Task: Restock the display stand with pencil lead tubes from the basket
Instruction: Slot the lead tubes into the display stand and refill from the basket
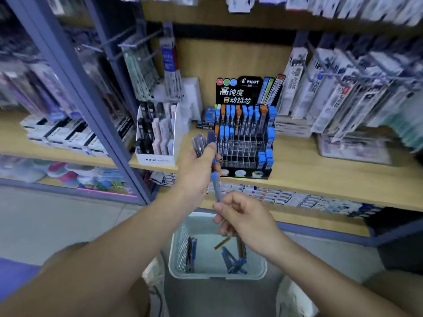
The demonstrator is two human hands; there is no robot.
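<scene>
Left hand [198, 170]: grips a bundle of tubes [200, 143] upright at mid-frame, probably a ready supply.
Right hand [242, 216]: pinches one blue-capped tube [216, 186] by its lower end.
Display stand [245, 143]: centre of frame, its lower slots unfilled.
Basket [183, 245]: bottom centre, directly below both hands, a few tubes inside.

Left hand [196, 172] gripping lead tubes [198, 143], right hand [248, 217] pinching one tube [215, 187] above basket [217, 275], display stand [246, 143] behind

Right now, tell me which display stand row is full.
The top row: blue and orange caps fill it across, while the lower rows are mostly empty slots.
</scene>
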